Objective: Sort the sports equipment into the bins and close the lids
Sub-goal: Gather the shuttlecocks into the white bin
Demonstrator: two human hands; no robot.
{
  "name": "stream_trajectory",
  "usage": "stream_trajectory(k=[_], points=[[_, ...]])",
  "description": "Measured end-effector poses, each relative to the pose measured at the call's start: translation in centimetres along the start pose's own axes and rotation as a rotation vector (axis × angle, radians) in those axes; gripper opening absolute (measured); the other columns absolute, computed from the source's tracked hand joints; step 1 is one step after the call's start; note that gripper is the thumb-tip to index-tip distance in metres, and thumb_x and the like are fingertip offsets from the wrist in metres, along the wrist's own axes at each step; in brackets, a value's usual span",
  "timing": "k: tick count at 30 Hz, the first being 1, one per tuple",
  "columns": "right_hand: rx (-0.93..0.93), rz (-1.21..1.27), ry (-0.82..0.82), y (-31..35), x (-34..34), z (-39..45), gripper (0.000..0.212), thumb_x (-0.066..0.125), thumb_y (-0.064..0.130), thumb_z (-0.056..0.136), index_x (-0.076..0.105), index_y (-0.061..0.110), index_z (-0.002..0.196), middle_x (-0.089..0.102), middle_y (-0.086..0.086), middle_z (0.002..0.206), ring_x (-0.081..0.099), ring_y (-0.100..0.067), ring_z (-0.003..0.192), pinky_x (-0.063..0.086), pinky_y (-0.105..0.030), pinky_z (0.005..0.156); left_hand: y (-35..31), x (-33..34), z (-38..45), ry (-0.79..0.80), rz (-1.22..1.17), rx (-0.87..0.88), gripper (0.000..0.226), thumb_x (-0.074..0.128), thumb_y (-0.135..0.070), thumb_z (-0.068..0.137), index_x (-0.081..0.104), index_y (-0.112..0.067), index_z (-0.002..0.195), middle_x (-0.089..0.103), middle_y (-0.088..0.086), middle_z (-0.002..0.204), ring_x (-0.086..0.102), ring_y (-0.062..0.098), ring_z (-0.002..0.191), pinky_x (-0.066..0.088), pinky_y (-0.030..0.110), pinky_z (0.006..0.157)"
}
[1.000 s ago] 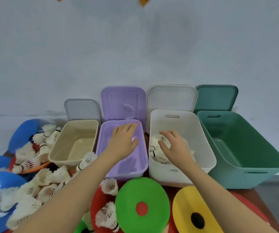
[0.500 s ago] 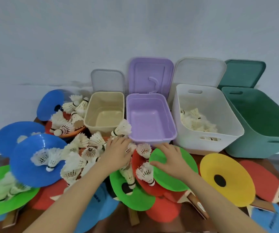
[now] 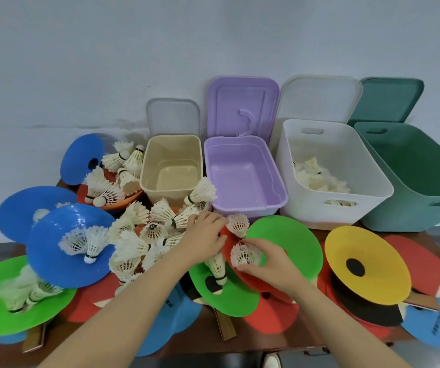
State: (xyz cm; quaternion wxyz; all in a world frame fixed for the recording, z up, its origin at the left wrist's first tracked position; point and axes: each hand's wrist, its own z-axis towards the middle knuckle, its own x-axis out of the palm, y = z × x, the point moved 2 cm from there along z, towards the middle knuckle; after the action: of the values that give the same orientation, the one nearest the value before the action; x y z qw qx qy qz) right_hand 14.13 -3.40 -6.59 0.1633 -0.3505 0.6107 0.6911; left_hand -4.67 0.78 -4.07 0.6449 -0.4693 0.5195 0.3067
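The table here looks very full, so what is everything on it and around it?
Bins: four, all open, in a row at the back: beige bin, purple bin, white bin, green bin.
Lids: four, grey, purple lid, white, green, upright against the wall behind the bins.
Shuttlecocks: many, white, heaped left of centre; more lie in the white bin.
Discs: several, blue, green and red, spread across the front; one yellow disc at right.
Table tennis paddles: a few, red and blue faces, partly under the discs.
Left hand: reaching into the shuttlecock heap.
Right hand: fingers curled round one shuttlecock.
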Motion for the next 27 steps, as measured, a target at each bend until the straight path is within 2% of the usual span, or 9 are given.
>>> stream_trajectory(k=[3, 5, 8, 10, 13, 17, 20, 23, 27], points=[[0.069, 0.101, -0.242, 0.0, -1.5, 0.0, 0.051, 0.081, 0.037, 0.067, 0.064, 0.021, 0.112, 0.062, 0.016, 0.103, 0.055, 0.005, 0.093, 0.037, -0.006, 0.083, -0.9, 0.3, 1.3, -0.04, 0.009, 0.035, 0.043, 0.045, -0.036, 0.093, 0.043, -0.031, 0.135, 0.043, -0.01, 0.137, 0.027, 0.016, 0.131, 0.008, 0.034, 0.104], [0.088, 0.139, -0.361, -0.6, -2.7, -0.2, 0.043, 0.081, 0.034, 0.068, 0.066, 0.022, 0.106, 0.062, 0.019, 0.097, 0.056, 0.006, 0.091, 0.042, -0.014, 0.081, -1.5, 0.8, 2.0, -0.029, 0.026, 0.052, 0.04, 0.046, -0.037, 0.093, 0.047, -0.033, 0.132, 0.047, -0.009, 0.133, 0.03, 0.016, 0.128, 0.007, 0.037, 0.107], [0.124, 0.187, -0.412, -1.6, -4.1, -0.6, 0.046, 0.079, 0.045, 0.066, 0.064, 0.026, 0.105, 0.062, 0.02, 0.099, 0.059, -0.004, 0.093, 0.053, -0.034, 0.075, -2.4, 1.9, 2.9, -0.035, -0.005, 0.016, 0.031, 0.048, -0.037, 0.092, 0.057, -0.034, 0.122, 0.051, -0.011, 0.128, 0.034, 0.015, 0.123, 0.013, 0.034, 0.098], [0.128, 0.16, -0.416, -1.9, -4.8, -0.7, 0.047, 0.08, 0.039, 0.069, 0.064, 0.02, 0.109, 0.063, 0.01, 0.102, 0.059, -0.007, 0.093, 0.052, -0.02, 0.074, -2.8, 2.4, 3.2, -0.093, -0.09, -0.043, 0.024, 0.052, -0.036, 0.092, 0.064, -0.033, 0.112, 0.055, -0.014, 0.123, 0.037, 0.013, 0.118, 0.017, 0.031, 0.094], [0.128, 0.121, -0.385, -2.1, -5.4, -0.7, 0.042, 0.078, 0.027, 0.073, 0.063, 0.014, 0.111, 0.062, 0.0, 0.104, 0.057, 0.006, 0.086, 0.041, -0.001, 0.062, -3.0, 2.6, 3.3, -0.211, -0.134, -0.07, 0.018, 0.056, -0.032, 0.09, 0.07, -0.029, 0.101, 0.063, -0.012, 0.11, 0.044, 0.014, 0.111, 0.015, 0.026, 0.082], [0.081, 0.08, -0.407, -2.0, -6.1, -0.6, 0.044, 0.077, 0.036, 0.073, 0.063, 0.018, 0.11, 0.063, 0.005, 0.103, 0.059, -0.002, 0.087, 0.047, -0.015, 0.077, -2.9, 1.8, 3.1, -0.446, -0.262, 0.004, 0.012, 0.064, -0.027, 0.082, 0.074, -0.02, 0.082, 0.068, -0.006, 0.088, 0.053, 0.013, 0.094, 0.017, 0.027, 0.085], [0.032, 0.051, -0.44, -1.6, -6.9, -0.3, 0.043, 0.076, 0.038, 0.073, 0.062, 0.019, 0.11, 0.063, 0.008, 0.102, 0.059, -0.009, 0.094, 0.047, -0.027, 0.083, -3.9, -0.3, 3.5, -0.587, -0.271, 0.068, 0.016, 0.06, -0.031, 0.08, 0.072, -0.022, 0.078, 0.066, -0.009, 0.084, 0.047, 0.006, 0.088, 0.017, 0.024, 0.076], [-0.03, 0.034, -0.496, -1.0, -8.7, 0.3, 0.042, 0.077, 0.034, 0.073, 0.062, 0.016, 0.109, 0.061, 0.006, 0.098, 0.057, -0.009, 0.089, 0.045, -0.023, 0.079, -5.1, -2.8, 5.0, -0.663, -0.291, 0.112, 0.023, 0.053, -0.035, 0.081, 0.072, -0.023, 0.078, 0.066, -0.009, 0.085, 0.048, 0.007, 0.088, 0.018, 0.023, 0.074], [-0.102, 0.008, -0.546, -0.7, -12.3, 2.0, 0.046, 0.076, 0.037, 0.073, 0.062, 0.012, 0.109, 0.059, 0.006, 0.097, 0.051, -0.002, 0.086, 0.036, -0.006, 0.076, -6.7, -4.9, 8.1, -0.721, -0.293, 0.149, 0.022, 0.055, -0.033, 0.08, 0.072, -0.02, 0.078, 0.067, -0.006, 0.085, 0.05, 0.009, 0.086, 0.024, 0.027, 0.072]])
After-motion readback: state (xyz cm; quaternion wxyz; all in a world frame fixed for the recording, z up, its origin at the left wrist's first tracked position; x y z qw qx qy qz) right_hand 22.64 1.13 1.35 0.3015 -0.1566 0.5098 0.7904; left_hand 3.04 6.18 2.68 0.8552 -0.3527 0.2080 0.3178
